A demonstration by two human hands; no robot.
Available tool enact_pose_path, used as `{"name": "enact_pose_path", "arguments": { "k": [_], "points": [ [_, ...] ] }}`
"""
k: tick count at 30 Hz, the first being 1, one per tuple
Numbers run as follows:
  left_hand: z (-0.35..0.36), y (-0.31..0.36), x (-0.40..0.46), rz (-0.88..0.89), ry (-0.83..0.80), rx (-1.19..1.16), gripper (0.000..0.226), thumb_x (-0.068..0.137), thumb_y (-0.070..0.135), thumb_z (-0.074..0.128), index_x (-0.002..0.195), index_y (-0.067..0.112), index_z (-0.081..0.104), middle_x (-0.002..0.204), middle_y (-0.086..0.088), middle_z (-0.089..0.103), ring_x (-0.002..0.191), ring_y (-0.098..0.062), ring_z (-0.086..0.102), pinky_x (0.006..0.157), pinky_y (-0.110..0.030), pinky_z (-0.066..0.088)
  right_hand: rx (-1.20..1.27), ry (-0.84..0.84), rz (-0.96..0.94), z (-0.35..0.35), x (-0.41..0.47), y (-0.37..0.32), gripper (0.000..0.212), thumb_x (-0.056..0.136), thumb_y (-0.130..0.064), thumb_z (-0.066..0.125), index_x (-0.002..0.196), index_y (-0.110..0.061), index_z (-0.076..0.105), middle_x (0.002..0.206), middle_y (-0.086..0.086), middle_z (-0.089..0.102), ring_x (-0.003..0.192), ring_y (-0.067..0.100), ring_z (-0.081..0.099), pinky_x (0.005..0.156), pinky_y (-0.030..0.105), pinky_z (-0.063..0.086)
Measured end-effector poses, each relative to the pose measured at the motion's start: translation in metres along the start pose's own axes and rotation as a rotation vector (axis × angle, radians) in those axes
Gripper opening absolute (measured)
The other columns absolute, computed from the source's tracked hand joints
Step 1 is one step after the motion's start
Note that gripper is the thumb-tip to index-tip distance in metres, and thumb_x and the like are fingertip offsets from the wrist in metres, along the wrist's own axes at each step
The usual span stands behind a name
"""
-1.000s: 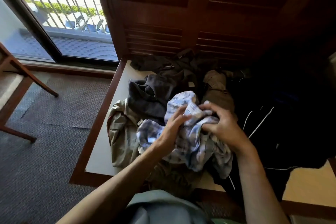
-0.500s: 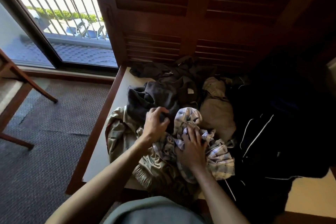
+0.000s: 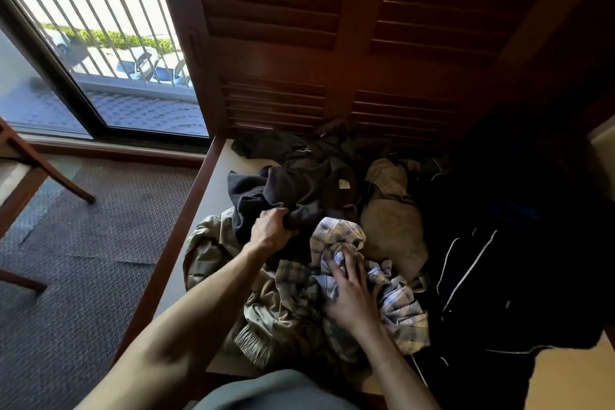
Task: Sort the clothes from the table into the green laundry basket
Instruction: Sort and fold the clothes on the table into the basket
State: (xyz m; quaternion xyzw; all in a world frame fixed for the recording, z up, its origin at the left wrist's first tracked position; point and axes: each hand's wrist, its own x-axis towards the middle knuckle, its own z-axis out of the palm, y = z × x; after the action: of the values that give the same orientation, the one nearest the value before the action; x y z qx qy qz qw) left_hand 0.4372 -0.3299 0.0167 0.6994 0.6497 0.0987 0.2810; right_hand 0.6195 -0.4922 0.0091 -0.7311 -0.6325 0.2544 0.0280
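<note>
Head view looks down at a desk (image 3: 213, 196) with a brown wood rim and a pale top. A pile of clothes covers most of it. The left hand (image 3: 270, 229) is closed tight on a dark grey top (image 3: 283, 190), which lies near the left edge of the desk, toward the back. The fingers (image 3: 283, 215) are curled into the cloth in a fist. The right hand (image 3: 349, 293) lies on a blue and white checked shirt (image 3: 396, 303) in the middle of the pile, close to the front edge. Its fingers (image 3: 346, 263) press into the folds and pinch a bunched bit of the shirt.

Under both hands is a tan jacket (image 3: 266, 319) with a ribbed cuff, hanging over toward the front edge. A tan bundle (image 3: 392, 226) sits just behind the checked shirt. A black jacket (image 3: 482, 276) with thin white lines fills the right side of the desk, touching the checked shirt. More dark clothes (image 3: 299, 146) lie at the back edge against brown slatted doors (image 3: 332, 27).

The green laundry basket cannot be seen here. A window (image 3: 100, 43) with bars is on the left, above grey carpet (image 3: 83, 243).
</note>
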Motion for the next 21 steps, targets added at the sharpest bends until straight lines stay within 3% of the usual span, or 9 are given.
{"name": "enact_pose_path", "arguments": {
  "k": [5,8,10,11,14,16,19,21],
  "points": [
    [-0.071,-0.008,-0.007,0.001,0.16,-0.149,0.046,0.072,0.026,0.085,0.116,0.017,0.074,0.111,-0.013,0.074,0.106,-0.032,0.068,0.09,-0.034,0.051,0.074,-0.012,0.059,-0.004,0.005,0.004,0.084,0.088,-0.038,0.065,0.156,-0.045,0.015,0.166,-0.01,-0.012,0.154,0.028,-0.007,0.113,0.07,0.022],
    [-0.134,-0.004,-0.027,0.181,0.314,-0.08,0.041,0.07,0.015,0.087,0.11,0.012,0.077,0.106,-0.009,0.076,0.095,-0.017,0.068,0.084,-0.02,0.048,0.089,-0.048,0.059,0.0,0.01,0.009,0.091,0.088,-0.047,0.067,0.156,-0.047,0.006,0.165,-0.013,-0.019,0.153,0.025,-0.015,0.113,0.071,0.018],
    [-0.179,0.006,-0.046,0.315,0.408,-0.059,0.043,0.069,0.006,0.088,0.11,0.007,0.077,0.102,0.0,0.072,0.089,-0.002,0.057,0.079,0.001,0.035,0.109,-0.037,0.061,0.001,0.011,0.01,0.09,0.089,-0.052,0.065,0.156,-0.047,0.005,0.165,-0.012,-0.017,0.153,0.025,-0.015,0.114,0.07,0.015],
    [-0.201,0.013,-0.056,0.357,0.428,-0.047,0.045,0.069,0.004,0.088,0.112,0.006,0.076,0.099,0.004,0.066,0.089,-0.001,0.054,0.078,0.003,0.032,0.11,-0.032,0.061,0.0,0.012,0.01,0.089,0.09,-0.051,0.065,0.156,-0.045,0.005,0.166,-0.01,-0.016,0.153,0.027,-0.013,0.114,0.069,0.015],
    [-0.238,0.027,-0.067,0.393,0.349,0.021,0.043,0.074,0.014,0.087,0.115,0.015,0.075,0.102,0.011,0.059,0.089,-0.01,0.055,0.076,-0.009,0.038,0.084,0.01,0.026,0.001,0.012,0.009,0.087,0.094,-0.046,0.062,0.158,-0.035,0.005,0.163,-0.014,-0.012,0.153,0.03,-0.006,0.116,0.058,0.02],
    [-0.235,0.031,-0.062,0.411,0.26,0.046,0.04,0.072,0.021,0.087,0.111,0.024,0.076,0.114,0.01,0.059,0.097,-0.012,0.057,0.084,-0.024,0.046,0.109,0.056,0.002,0.001,0.013,0.01,0.084,0.094,-0.042,0.063,0.159,-0.031,0.01,0.162,-0.014,-0.009,0.153,0.03,-0.001,0.116,0.05,0.022],
    [-0.194,0.027,-0.051,0.44,0.12,0.129,0.032,0.067,0.032,0.085,0.098,0.034,0.075,0.114,0.014,0.052,0.108,-0.014,0.057,0.09,-0.026,0.049,0.17,0.033,-0.017,0.0,0.015,0.013,0.095,0.085,-0.053,0.066,0.159,-0.028,0.013,0.167,-0.001,0.003,0.153,0.03,0.003,0.117,0.048,0.023],
    [-0.157,0.022,-0.043,0.401,-0.033,0.182,0.037,0.069,0.036,0.084,0.103,0.036,0.07,0.107,0.017,0.053,0.103,-0.013,0.058,0.085,-0.024,0.047,0.179,0.016,-0.035,-0.001,0.017,0.016,0.099,0.082,-0.053,0.069,0.159,-0.026,0.013,0.168,-0.001,0.001,0.153,0.03,0.004,0.116,0.048,0.027]
  ]
}}
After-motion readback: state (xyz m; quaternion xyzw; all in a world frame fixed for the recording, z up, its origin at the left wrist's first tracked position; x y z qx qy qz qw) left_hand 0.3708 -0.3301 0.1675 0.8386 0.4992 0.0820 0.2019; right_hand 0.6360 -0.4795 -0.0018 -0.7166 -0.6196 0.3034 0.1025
